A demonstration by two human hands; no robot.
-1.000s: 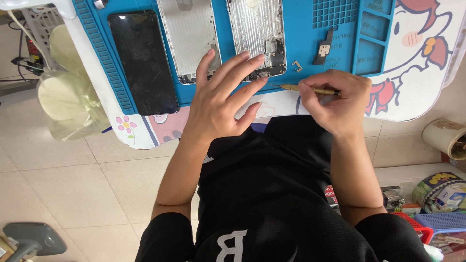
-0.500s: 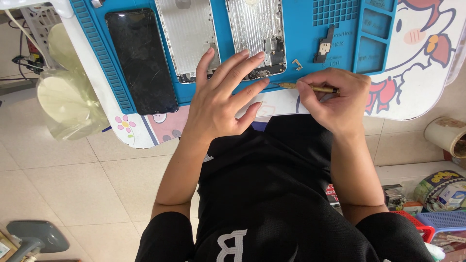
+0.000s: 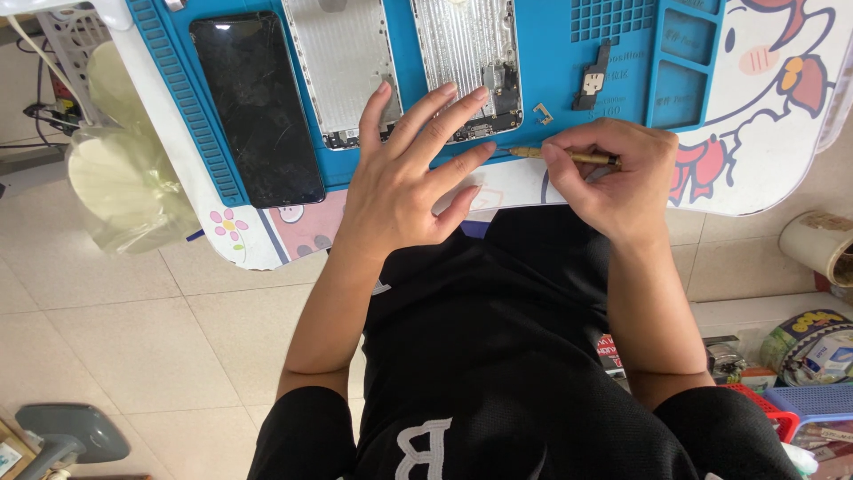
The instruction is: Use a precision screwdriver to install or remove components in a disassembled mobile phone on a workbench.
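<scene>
A work mat [image 3: 551, 80] is spread over the worktop [image 3: 773, 169] along the top of the frame. On the mat, a phone screen [image 3: 256, 107] is laid at the upper left; to its right a phone back housing [image 3: 342, 67] is placed, and right of that an opened phone chassis [image 3: 466, 62]. A small bracket [image 3: 542, 112] and a small flat component [image 3: 593, 80] are set further right, beside the mat's compartments [image 3: 689, 62] at the upper right. The left hand [image 3: 404, 182] is spread over the mat's lower edge, fingertips on the chassis. The right hand [image 3: 613, 173] is placed to its right, with a thin tool [image 3: 569, 156] pinched in its grip, the tip pointed left. A fan [image 3: 124, 169] is seen left of the worktop.
</scene>
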